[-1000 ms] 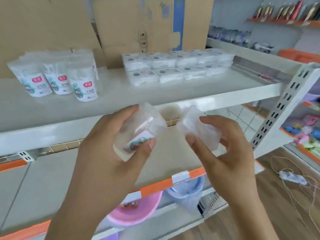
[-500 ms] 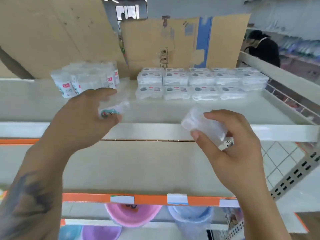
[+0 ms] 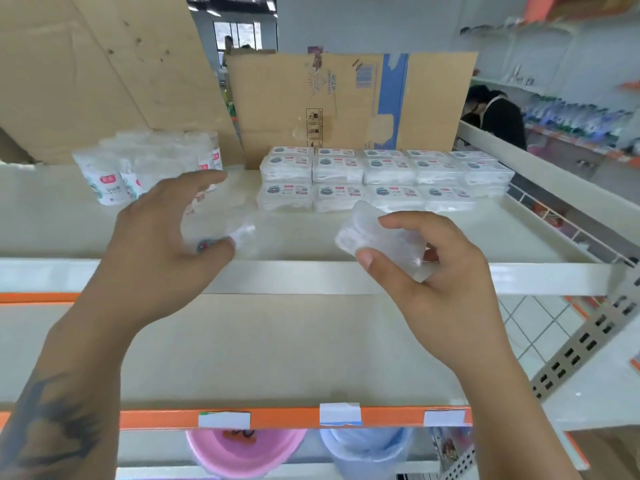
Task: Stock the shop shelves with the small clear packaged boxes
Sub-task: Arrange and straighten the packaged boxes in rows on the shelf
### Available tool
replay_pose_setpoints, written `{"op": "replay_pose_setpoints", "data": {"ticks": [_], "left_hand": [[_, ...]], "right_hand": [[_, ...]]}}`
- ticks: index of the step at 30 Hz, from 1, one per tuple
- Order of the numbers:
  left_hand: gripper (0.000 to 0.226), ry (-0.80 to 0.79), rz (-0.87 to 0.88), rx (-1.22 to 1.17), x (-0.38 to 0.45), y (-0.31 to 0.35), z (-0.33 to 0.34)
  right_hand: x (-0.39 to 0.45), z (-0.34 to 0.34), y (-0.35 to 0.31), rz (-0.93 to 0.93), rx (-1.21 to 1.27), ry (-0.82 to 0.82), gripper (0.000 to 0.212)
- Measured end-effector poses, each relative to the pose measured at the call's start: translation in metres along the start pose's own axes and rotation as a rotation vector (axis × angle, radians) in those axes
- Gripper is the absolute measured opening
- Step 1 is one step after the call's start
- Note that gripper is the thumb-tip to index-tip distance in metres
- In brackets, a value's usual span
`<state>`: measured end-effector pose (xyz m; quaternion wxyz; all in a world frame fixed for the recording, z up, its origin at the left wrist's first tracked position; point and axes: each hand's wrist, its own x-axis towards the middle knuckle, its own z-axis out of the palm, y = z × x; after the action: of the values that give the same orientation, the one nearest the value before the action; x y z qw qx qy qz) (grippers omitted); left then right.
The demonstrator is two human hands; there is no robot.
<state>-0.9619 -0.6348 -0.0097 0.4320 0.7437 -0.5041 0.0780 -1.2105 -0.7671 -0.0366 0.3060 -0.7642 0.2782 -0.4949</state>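
Note:
My left hand (image 3: 162, 230) holds a small clear box (image 3: 225, 230) between thumb and fingers, over the front of the upper white shelf (image 3: 311, 275); the box is blurred. My right hand (image 3: 429, 268) grips a second clear box (image 3: 367, 233) by its side, above the shelf's front edge. Rows of the same flat clear boxes (image 3: 381, 178) are stacked at the back right of that shelf. A group of clear tubs with red and white labels (image 3: 138, 168) stands at the back left, just behind my left hand.
Cardboard sheets (image 3: 346, 102) lean behind the shelf. Bare shelf surface lies in front of the stacked boxes. A lower shelf with an orange edge strip (image 3: 284, 417) has pink (image 3: 242, 452) and blue (image 3: 367, 452) tubs below it. A person in black (image 3: 495, 116) stands at the far right.
Both hands have risen from the lower shelf to the upper shelf with their boxes. The left hand has moved forward and down onto the shelf front.

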Motion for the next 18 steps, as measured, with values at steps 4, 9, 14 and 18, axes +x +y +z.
{"op": "replay_pose_setpoints", "data": {"ticks": [4, 9, 14, 18], "left_hand": [[0.056, 0.057, 0.237, -0.03, 0.0, 0.027, 0.017], [0.053, -0.065, 0.506, -0.026, 0.009, 0.05, 0.053], [0.036, -0.01, 0.563, -0.059, 0.016, 0.054, 0.066], [0.034, -0.021, 0.463, -0.154, 0.015, 0.062, 0.07]], "right_hand": [[0.013, -0.004, -0.004, 0.041, 0.045, -0.064, 0.03], [0.024, -0.007, -0.002, 0.02, 0.07, -0.132, 0.028], [0.029, -0.01, -0.001, 0.024, 0.144, -0.171, 0.026], [0.03, -0.014, 0.002, 0.026, 0.244, -0.118, 0.028]]}}
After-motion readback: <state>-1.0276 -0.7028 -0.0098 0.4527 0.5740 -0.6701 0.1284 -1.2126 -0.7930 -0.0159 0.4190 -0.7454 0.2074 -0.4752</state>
